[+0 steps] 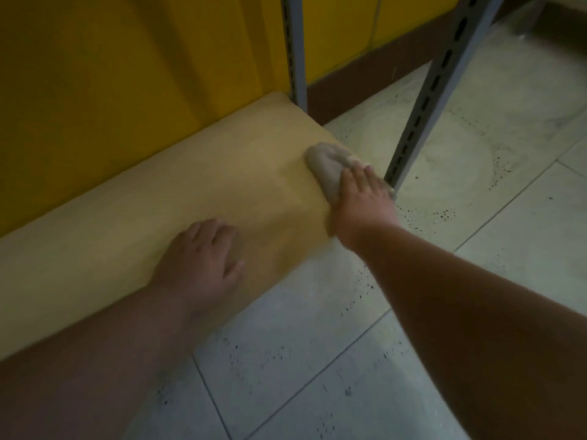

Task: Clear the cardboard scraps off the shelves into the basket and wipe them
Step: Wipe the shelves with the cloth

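A low tan shelf board [178, 192] runs along the yellow wall. My right hand [362, 201] presses a crumpled beige cloth [327, 163] flat against the shelf's right end, fingers spread over it. My left hand [203, 258] rests palm down on the shelf's front part, holding nothing. No cardboard scraps or basket show in this view.
Two grey slotted metal uprights stand at the shelf's right end, one at the back [293, 49] and one at the front [435, 87]. A speckled, dusty tiled floor [444, 281] spreads to the right and below. A brown skirting [359, 81] lines the wall.
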